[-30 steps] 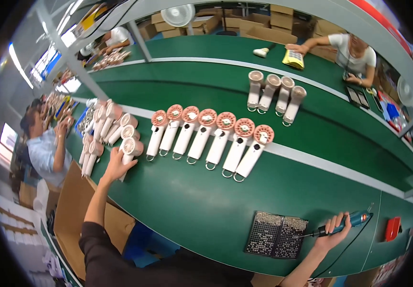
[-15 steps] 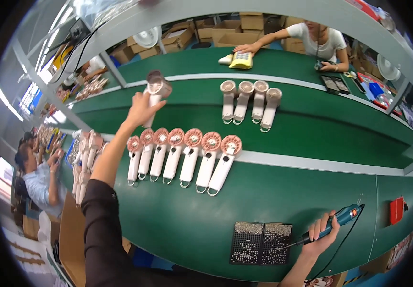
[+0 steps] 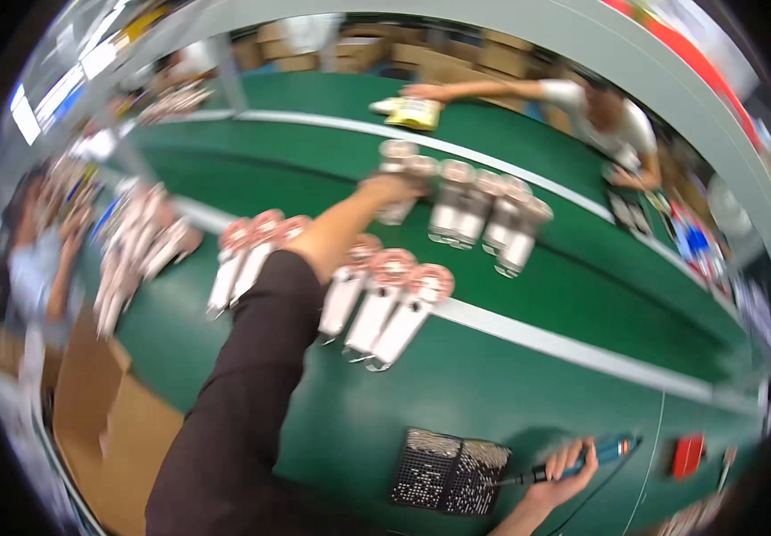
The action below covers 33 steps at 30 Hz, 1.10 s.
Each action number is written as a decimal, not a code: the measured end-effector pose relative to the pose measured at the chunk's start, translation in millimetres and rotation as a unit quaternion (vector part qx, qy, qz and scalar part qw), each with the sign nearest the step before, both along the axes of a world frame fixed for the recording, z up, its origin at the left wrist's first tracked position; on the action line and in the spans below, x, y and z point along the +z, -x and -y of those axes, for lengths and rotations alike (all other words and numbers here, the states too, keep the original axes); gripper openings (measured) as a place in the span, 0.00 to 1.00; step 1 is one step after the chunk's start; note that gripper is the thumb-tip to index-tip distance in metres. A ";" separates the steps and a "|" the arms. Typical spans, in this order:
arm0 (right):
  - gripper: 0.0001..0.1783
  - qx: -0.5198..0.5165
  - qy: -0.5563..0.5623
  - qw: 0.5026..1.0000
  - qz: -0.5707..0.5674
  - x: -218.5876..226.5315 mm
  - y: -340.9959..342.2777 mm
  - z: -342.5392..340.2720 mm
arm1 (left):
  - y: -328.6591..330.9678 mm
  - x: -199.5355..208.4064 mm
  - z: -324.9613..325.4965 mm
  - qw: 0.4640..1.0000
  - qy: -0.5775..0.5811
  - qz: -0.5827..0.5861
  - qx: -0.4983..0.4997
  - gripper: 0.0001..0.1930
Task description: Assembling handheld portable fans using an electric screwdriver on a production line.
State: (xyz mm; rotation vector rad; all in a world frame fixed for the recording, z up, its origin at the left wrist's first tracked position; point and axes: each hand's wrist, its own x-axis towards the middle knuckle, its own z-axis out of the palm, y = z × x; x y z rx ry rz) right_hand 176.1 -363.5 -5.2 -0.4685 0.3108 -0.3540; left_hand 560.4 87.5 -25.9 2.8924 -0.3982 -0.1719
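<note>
Left arm [image 3: 256, 384] is lying outstretched over a row of pink fans [image 3: 393, 268], elbow slightly bent. Left hand [image 3: 391, 188] is clasping a fan [image 3: 394, 213], head up, beyond that row; a second head is showing just right of it, and blur is hiding whether both are being held. Four fans [image 3: 515, 246] are resting just right of this hand.

Right hand [image 3: 566, 473] is wrapping around a driver [image 3: 616, 449], tip pointing left over the tray [image 3: 453, 473]. Tray, just left of this hand, is holding small screws, spread over both black halves, heaped along the far edge. Red bin [image 3: 688, 456] is sitting right; contents unclear.
</note>
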 end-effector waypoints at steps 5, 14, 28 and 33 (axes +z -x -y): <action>0.15 -0.018 0.092 0.994 -0.058 37.5 12.6 -5.0 | 64.1 61.7 -16.2 0.958 -0.004 0.176 0.225 0.30; 0.09 -0.034 0.117 0.992 -0.011 36.0 14.0 -3.4 | 294.1 86.5 -284.1 0.782 0.036 0.459 0.419 0.13; 0.10 -0.098 0.169 0.981 -0.001 32.5 11.2 -24.5 | 411.5 53.4 -396.6 0.873 0.023 0.268 0.407 0.27; 0.09 -0.111 0.176 0.978 0.008 24.1 10.5 -22.2 | 402.1 54.7 -392.5 0.903 0.023 0.268 0.334 0.29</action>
